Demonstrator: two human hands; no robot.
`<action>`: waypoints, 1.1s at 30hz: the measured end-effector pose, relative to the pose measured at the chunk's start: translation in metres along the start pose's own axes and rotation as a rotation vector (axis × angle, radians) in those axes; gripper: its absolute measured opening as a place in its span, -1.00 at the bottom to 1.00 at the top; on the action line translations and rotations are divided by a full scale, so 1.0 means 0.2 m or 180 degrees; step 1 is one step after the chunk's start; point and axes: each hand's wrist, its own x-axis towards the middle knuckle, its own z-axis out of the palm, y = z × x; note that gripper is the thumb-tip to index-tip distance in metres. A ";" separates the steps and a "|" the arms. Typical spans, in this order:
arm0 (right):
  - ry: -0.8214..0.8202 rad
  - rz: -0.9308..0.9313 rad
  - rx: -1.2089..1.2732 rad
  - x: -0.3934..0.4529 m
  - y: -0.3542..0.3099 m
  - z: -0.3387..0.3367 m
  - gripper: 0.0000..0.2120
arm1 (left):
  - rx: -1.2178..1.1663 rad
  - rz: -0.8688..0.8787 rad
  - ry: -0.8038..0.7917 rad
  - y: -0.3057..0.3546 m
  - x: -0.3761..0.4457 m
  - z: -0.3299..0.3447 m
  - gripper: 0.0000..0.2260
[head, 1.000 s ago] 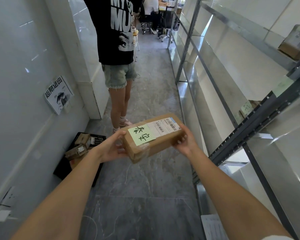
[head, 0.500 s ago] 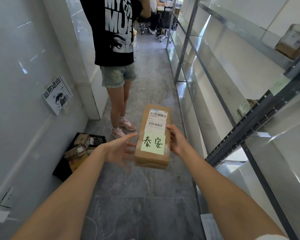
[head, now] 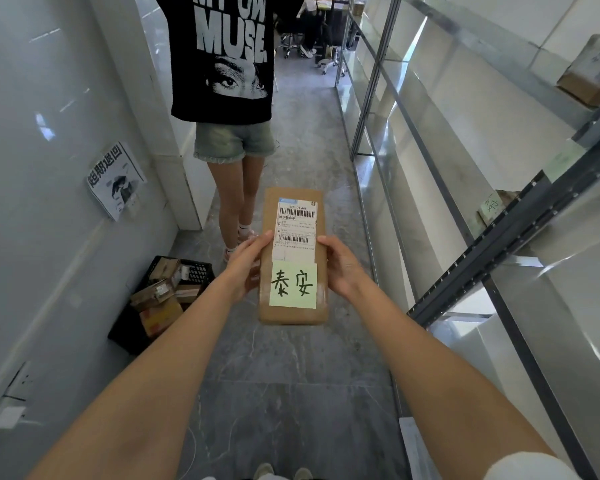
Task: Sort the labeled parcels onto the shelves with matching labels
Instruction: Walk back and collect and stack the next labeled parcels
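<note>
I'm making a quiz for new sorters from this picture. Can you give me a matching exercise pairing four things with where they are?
Things:
1. cardboard parcel
2. green sticky note
3. black crate
4. printed notice

Places:
A. stuck on the left wall
B. on the floor by the left wall, filled with parcels
C. held between the left hand and the right hand
D. on the parcel's top face, below the shipping label

Pairs: 1-C, 2-D, 3-B, 4-A

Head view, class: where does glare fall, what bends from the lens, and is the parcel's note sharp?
Head view: glare streaks the glossy wall and shelf boards; wide-angle lens bows the shelf rails and stretches both forearms; the green note on the parcel reads sharply.
</note>
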 end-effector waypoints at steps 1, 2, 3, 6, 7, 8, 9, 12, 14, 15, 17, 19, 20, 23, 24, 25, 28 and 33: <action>-0.0054 -0.0019 -0.0007 0.00 -0.01 0.00 -0.31 | -0.0029 0.0061 0.0012 0.00 0.00 -0.01 -0.30; -0.0106 -0.0047 -0.0018 0.00 -0.01 0.00 -0.30 | -0.0056 0.0115 0.0037 -0.01 0.01 -0.02 -0.25; -0.0147 -0.0068 -0.0027 0.00 -0.02 0.00 -0.29 | -0.0072 0.0156 0.0061 -0.01 0.01 -0.02 -0.21; -0.0265 -0.0072 0.0003 0.00 -0.02 0.00 -0.26 | -0.0074 0.0235 0.0092 0.00 0.01 -0.02 -0.16; -0.0291 -0.0084 0.0006 0.00 -0.02 0.00 -0.25 | -0.0085 0.0251 0.0079 0.00 0.00 -0.02 -0.16; -0.0305 -0.0085 0.0014 0.00 -0.02 0.00 -0.25 | -0.0089 0.0261 0.0070 0.00 0.00 -0.02 -0.15; -0.0302 -0.0083 0.0024 0.00 -0.03 0.00 -0.24 | -0.0088 0.0270 0.0075 0.00 0.00 -0.02 -0.15; -0.0317 -0.0070 0.0058 0.01 -0.03 0.00 -0.22 | -0.0086 0.0272 0.0126 0.00 0.00 -0.01 -0.15; -0.0344 -0.0060 0.0067 0.01 -0.02 -0.01 -0.21 | -0.0101 0.0263 0.0123 0.00 -0.01 0.00 -0.14; -0.0346 -0.0058 0.0066 0.01 -0.02 -0.01 -0.21 | -0.0110 0.0262 0.0109 0.00 -0.01 0.00 -0.13; -0.0357 -0.0053 0.0075 0.00 -0.02 -0.02 -0.22 | -0.0131 0.0279 0.0080 0.00 -0.01 0.00 -0.13; -0.0382 -0.0070 0.0072 0.00 -0.02 -0.02 -0.25 | -0.0156 0.0286 0.0078 0.00 -0.02 0.01 -0.18; -0.0387 -0.0086 0.0070 -0.01 -0.02 -0.03 -0.27 | -0.0160 0.0289 0.0090 -0.01 -0.02 0.02 -0.20; -0.0361 -0.0072 0.0108 -0.02 -0.02 -0.03 -0.29 | -0.0155 0.0303 0.0131 -0.01 -0.01 0.02 -0.27; -0.0343 -0.0065 0.0144 -0.03 -0.02 -0.04 -0.27 | -0.0157 0.0284 0.0139 -0.01 -0.01 0.03 -0.32; -0.0322 -0.0070 0.0168 -0.03 -0.03 -0.04 -0.25 | -0.0162 0.0274 0.0143 -0.01 -0.01 0.03 -0.36; -0.0242 -0.0086 0.0175 -0.05 -0.04 -0.07 -0.32 | -0.0145 0.0252 0.0094 -0.01 0.00 0.07 -0.42; -0.0076 -0.0093 0.0286 -0.09 -0.07 -0.15 -0.47 | 0.0050 0.0233 0.0030 -0.02 0.01 0.18 -0.29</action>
